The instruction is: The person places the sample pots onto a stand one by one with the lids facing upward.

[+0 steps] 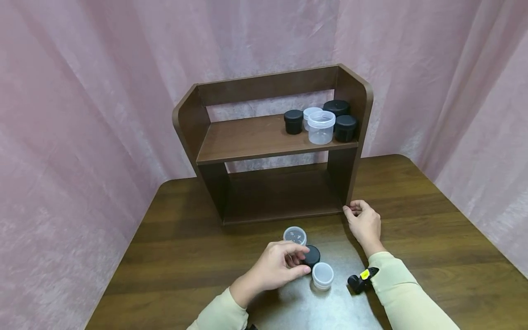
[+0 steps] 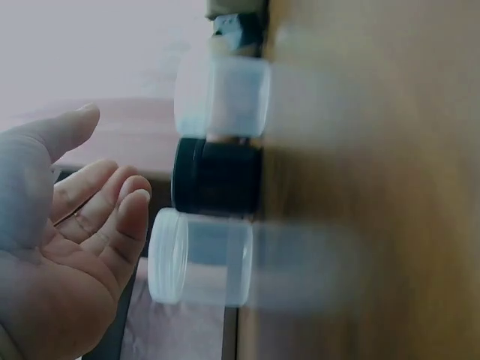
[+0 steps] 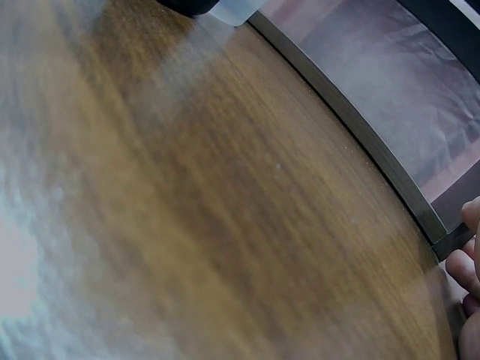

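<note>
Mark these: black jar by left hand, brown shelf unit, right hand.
Black jar (image 1: 313, 255), head view, lid top.
Shelf unit (image 1: 247, 139), head view, bare upper board.
Right hand (image 1: 365, 225), head view, back of hand.

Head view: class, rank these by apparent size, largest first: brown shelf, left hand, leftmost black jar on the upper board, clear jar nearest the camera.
1. Brown shelf
2. Left hand
3. Clear jar and black jar: too alike to rank; the clear one is nearer.

Pink curtains (image 1: 103, 101) (all soft folds) behind a brown wood-grain table (image 1: 429, 238) with pale glare (image 1: 330, 311).
</note>
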A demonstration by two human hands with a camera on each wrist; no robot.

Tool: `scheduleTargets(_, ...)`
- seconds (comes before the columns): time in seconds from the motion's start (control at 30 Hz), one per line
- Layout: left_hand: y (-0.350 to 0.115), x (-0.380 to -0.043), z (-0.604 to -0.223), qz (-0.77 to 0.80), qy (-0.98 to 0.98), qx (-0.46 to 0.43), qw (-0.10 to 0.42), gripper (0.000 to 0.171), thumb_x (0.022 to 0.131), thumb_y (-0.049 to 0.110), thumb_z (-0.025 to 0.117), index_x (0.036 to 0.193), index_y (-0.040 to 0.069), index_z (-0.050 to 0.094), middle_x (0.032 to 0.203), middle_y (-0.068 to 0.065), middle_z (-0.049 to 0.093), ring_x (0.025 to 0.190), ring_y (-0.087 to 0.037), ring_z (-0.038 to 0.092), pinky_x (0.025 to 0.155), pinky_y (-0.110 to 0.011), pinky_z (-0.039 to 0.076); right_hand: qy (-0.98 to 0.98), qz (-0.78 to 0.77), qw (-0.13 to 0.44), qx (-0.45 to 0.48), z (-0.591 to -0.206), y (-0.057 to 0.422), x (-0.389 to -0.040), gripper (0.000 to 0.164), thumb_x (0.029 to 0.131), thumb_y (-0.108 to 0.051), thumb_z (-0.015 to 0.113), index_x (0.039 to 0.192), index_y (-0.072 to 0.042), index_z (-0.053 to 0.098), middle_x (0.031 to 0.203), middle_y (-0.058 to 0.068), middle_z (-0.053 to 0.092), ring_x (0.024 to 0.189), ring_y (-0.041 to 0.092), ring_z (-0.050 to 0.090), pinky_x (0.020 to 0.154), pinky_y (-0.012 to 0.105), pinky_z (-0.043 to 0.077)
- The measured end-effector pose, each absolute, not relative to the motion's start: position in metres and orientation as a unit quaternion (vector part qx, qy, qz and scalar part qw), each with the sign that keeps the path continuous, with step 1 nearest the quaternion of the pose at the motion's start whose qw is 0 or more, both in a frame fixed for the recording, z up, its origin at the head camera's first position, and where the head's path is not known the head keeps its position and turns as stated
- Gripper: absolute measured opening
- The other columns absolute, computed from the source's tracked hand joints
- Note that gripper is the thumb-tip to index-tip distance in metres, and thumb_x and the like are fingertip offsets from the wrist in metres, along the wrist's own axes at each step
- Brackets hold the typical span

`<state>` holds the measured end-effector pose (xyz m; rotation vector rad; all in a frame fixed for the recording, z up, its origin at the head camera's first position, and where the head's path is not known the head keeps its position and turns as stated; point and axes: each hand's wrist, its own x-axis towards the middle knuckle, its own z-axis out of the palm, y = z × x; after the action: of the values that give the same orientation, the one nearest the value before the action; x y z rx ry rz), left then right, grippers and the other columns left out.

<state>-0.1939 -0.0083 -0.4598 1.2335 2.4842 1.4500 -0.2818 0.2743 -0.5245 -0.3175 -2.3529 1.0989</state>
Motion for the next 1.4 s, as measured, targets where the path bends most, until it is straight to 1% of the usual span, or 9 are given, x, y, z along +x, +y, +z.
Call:
scheduleTargets(0.1,-0.003,-0.191,-0.460,0.436,0.804,0.404,0.020,0.036,0.077,0.016,0.082,0.108,0.004,0.069,0.086,-0.006,0.066,0.068,-0.003,0.059,0.061,-0.016,0.051,-0.869,0.404,0.260,-0.119,-0.525,0.275,-0.283,0.021,0.088,-0.030,0.068,0.095,-0.010,0.067,0.086,0.005,0.071,0.077,0.021,0.065,0.068,0.035,0.043)
scheduleTargets(0.2,0.000,-0.189,-0.461,0.397,0.820,0.412,0.023,0.041,0.076,0.022,0.083,0.110,0.005,0.068,0.086,-0.003,0.066,0.069,-0.002,0.058,0.061,-0.012,0.049,-0.870,0.403,0.256,-0.121,-0.526,0.275,-0.283,0.022,0.088,-0.030,0.068,0.095,-0.010,0.067,0.087,0.005,0.071,0.078,0.022,0.066,0.068,0.035,0.043)
scheduleTargets(0.37,0.003,-0.189,-0.461,0.318,0.846,0.428,0.008,0.049,0.074,0.034,0.084,0.114,0.009,0.068,0.085,0.005,0.065,0.067,0.005,0.053,0.063,-0.005,0.042,-0.870,0.403,0.257,-0.121,-0.526,0.276,-0.282,0.023,0.089,-0.031,0.067,0.096,-0.010,0.067,0.088,0.006,0.071,0.079,0.022,0.065,0.068,0.035,0.043)
scheduleTargets(0.5,0.008,-0.189,-0.461,0.269,0.854,0.445,-0.002,0.052,0.073,0.040,0.083,0.114,0.010,0.069,0.083,0.010,0.061,0.065,0.009,0.049,0.062,-0.003,0.038,-0.870,0.403,0.256,-0.121,-0.525,0.276,-0.282,0.022,0.089,-0.031,0.067,0.096,-0.010,0.067,0.087,0.005,0.071,0.078,0.022,0.065,0.068,0.035,0.043)
scheduleTargets(0.77,0.014,-0.189,-0.461,0.205,0.857,0.471,-0.025,0.054,0.070,0.044,0.084,0.112,0.014,0.070,0.076,0.015,0.058,0.062,0.010,0.046,0.062,-0.005,0.037,-0.868,0.405,0.259,-0.123,-0.527,0.277,-0.283,0.021,0.089,-0.030,0.068,0.096,-0.010,0.068,0.087,0.005,0.071,0.078,0.021,0.065,0.068,0.034,0.043)
scheduleTargets(0.9,0.018,-0.190,-0.460,0.188,0.866,0.463,-0.020,0.058,0.068,0.047,0.084,0.115,0.015,0.070,0.072,0.018,0.055,0.061,0.011,0.043,0.060,-0.006,0.036,-0.868,0.407,0.256,-0.122,-0.526,0.276,-0.283,0.021,0.089,-0.030,0.068,0.096,-0.010,0.068,0.087,0.005,0.071,0.078,0.021,0.065,0.068,0.034,0.044)
scheduleTargets(1.07,0.024,-0.190,-0.458,0.170,0.879,0.445,-0.008,0.062,0.067,0.049,0.084,0.118,0.017,0.069,0.065,0.021,0.048,0.058,0.011,0.041,0.055,-0.007,0.034,-0.867,0.407,0.258,-0.124,-0.525,0.277,-0.282,0.022,0.088,-0.031,0.068,0.096,-0.010,0.067,0.086,0.005,0.071,0.077,0.020,0.065,0.068,0.033,0.043)
scheduleTargets(1.2,0.028,-0.190,-0.458,0.165,0.885,0.435,-0.002,0.060,0.068,0.048,0.084,0.117,0.018,0.069,0.062,0.021,0.046,0.056,0.011,0.040,0.051,-0.008,0.033,-0.868,0.410,0.251,-0.126,-0.525,0.276,-0.282,0.023,0.089,-0.033,0.067,0.096,-0.012,0.067,0.087,0.004,0.071,0.077,0.019,0.065,0.069,0.033,0.043)
scheduleTargets(1.4,0.028,-0.189,-0.459,0.182,0.883,0.433,0.006,0.052,0.069,0.044,0.085,0.112,0.018,0.071,0.061,0.020,0.046,0.054,0.010,0.040,0.050,-0.008,0.032,-0.867,0.414,0.250,-0.124,-0.525,0.276,-0.282,0.023,0.089,-0.033,0.067,0.096,-0.012,0.067,0.088,0.003,0.071,0.078,0.019,0.065,0.070,0.033,0.044)
